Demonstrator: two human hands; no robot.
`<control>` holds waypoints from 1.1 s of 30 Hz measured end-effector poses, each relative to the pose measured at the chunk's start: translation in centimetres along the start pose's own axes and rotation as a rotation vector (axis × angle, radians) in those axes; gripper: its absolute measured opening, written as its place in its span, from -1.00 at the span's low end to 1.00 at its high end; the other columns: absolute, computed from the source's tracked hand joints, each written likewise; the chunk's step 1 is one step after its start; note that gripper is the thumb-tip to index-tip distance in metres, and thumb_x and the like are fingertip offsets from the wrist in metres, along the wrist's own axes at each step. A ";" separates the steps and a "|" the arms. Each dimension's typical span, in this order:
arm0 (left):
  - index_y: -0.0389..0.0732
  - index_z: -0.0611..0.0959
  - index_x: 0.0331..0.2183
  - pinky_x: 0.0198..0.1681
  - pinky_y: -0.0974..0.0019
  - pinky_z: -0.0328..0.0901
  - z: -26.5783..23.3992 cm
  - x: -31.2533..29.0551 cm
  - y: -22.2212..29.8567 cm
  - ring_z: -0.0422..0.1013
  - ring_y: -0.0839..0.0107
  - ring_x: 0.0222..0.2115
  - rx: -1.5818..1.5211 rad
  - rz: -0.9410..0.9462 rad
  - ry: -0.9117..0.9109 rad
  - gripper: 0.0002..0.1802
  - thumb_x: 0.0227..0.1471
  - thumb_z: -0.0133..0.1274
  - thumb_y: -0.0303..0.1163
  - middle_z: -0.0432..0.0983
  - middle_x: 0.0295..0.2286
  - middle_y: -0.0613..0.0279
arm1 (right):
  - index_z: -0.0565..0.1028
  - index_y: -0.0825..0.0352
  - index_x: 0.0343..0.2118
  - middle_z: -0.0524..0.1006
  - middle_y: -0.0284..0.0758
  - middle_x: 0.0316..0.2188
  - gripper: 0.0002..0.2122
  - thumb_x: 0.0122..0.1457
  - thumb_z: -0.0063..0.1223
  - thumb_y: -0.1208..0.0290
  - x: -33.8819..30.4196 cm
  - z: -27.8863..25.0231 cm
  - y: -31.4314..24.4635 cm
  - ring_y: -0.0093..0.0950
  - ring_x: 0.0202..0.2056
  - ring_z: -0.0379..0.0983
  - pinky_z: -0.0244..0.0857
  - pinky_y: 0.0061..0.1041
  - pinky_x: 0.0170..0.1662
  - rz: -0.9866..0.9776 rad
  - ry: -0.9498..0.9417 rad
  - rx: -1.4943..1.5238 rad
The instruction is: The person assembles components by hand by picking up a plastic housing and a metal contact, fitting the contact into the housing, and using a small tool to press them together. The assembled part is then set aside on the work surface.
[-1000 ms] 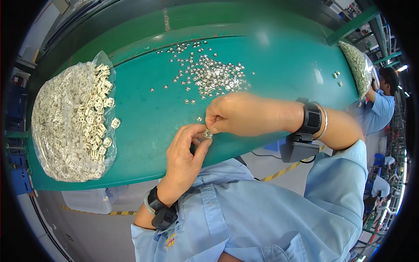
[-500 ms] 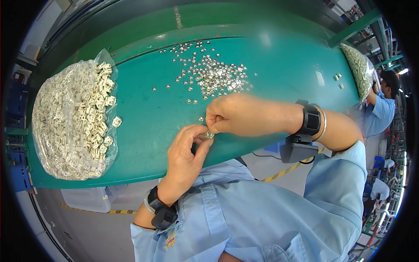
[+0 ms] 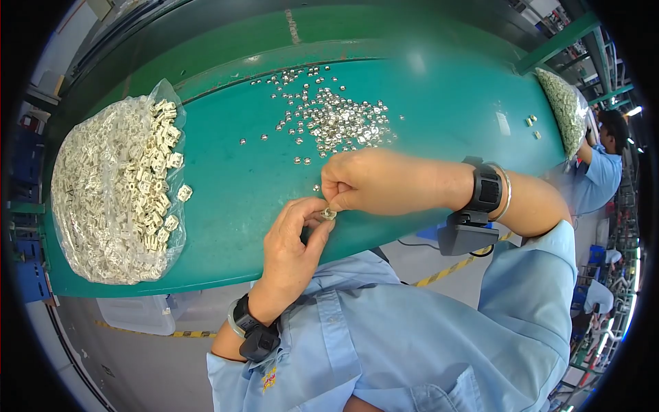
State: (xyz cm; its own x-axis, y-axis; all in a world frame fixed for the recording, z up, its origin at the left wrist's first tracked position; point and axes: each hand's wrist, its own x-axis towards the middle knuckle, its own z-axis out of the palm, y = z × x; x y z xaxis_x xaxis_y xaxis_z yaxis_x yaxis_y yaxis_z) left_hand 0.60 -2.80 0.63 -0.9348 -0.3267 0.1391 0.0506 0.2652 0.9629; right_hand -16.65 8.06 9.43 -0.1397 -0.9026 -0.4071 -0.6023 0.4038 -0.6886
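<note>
Near the table's front edge, my left hand (image 3: 292, 237) pinches a small cream plastic part (image 3: 329, 214) between thumb and fingers. My right hand (image 3: 364, 180) meets it from the right, thumb and forefinger pressed together at the top of that part. Whatever sits between the right fingertips is too small and hidden to name. One loose shiny metal piece (image 3: 316, 187) lies just beyond the left fingers. Farther back spreads a pile of small round metal pieces (image 3: 340, 123). At the left, a clear plastic bag (image 3: 89, 192) spills many cream plastic parts (image 3: 156, 182) from its open side.
The green table (image 3: 226, 213) curves across the view, with a raised ledge at its back. At the far right stands another full bag (image 3: 561, 113), beside several small loose parts (image 3: 533, 127) and a person in blue (image 3: 597, 175). A clear bin (image 3: 137, 314) is below the table.
Both hands stay together at the cream plastic part. The right hand and wrist have shifted very slightly left; otherwise little differs.
</note>
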 end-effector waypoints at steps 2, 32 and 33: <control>-0.33 0.48 -0.09 -0.15 0.43 0.40 -0.1 0.0 -0.2 0.47 0.47 -0.22 -0.017 -0.017 -0.018 -0.62 0.01 0.10 -0.74 0.46 -0.18 0.16 | 0.48 0.37 -0.33 0.48 -0.26 -0.38 -0.86 0.19 0.02 0.40 0.0 0.0 0.1 -0.40 -0.36 0.46 0.32 -0.42 -0.28 0.000 0.009 0.030; -0.24 0.23 0.19 -0.12 0.36 0.36 -1.4 0.0 0.3 0.43 0.42 -0.16 -0.326 -0.055 -0.016 -0.28 0.02 0.08 -0.72 0.37 -0.02 0.03 | 0.51 0.16 -0.17 0.43 -0.42 -0.28 -0.79 0.10 0.14 0.38 -2.0 4.5 3.0 -0.46 -0.26 0.42 0.22 -0.45 -0.22 -0.432 0.413 -0.303; -0.24 0.24 0.19 -0.12 0.36 0.36 -1.6 0.0 0.1 0.43 0.42 -0.15 -0.331 -0.056 0.034 -0.29 0.02 0.08 -0.71 0.35 -0.01 0.02 | 0.51 0.16 -0.18 0.43 -0.43 -0.30 -0.79 0.10 0.14 0.38 -2.1 4.6 3.0 -0.47 -0.27 0.41 0.22 -0.45 -0.22 -0.424 0.471 -0.332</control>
State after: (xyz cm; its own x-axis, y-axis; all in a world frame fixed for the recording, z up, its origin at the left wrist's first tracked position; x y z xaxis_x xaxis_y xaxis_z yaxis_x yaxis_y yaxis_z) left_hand 1.19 -4.21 1.12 -0.9273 -0.3642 0.0859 0.1161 -0.0617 0.9913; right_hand -14.56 11.84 5.39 -0.1205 -0.9704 0.2093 -0.8769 0.0052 -0.4807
